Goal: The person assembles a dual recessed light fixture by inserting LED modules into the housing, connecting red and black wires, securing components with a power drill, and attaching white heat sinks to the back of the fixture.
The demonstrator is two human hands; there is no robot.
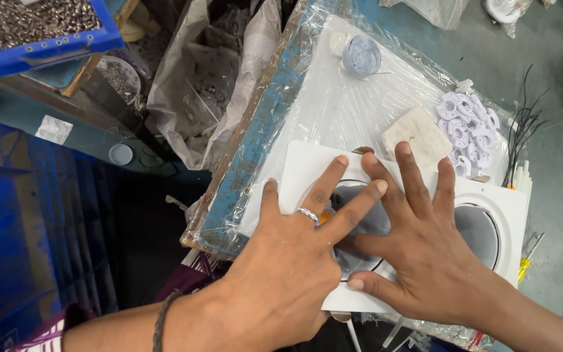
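Left hand (281, 261) and right hand (418, 241) press flat on white panel (307, 169).

Both hands lie flat, fingers spread, on a white square fixture plate (490, 202) with two round openings: left hand (294, 254) over the opening at 9 o'clock, right hand (418, 241) overlapping it. The plate rests on a plastic-wrapped tabletop (333, 111); at 1 o'clock lies a pile of pale purple rings (467, 124).
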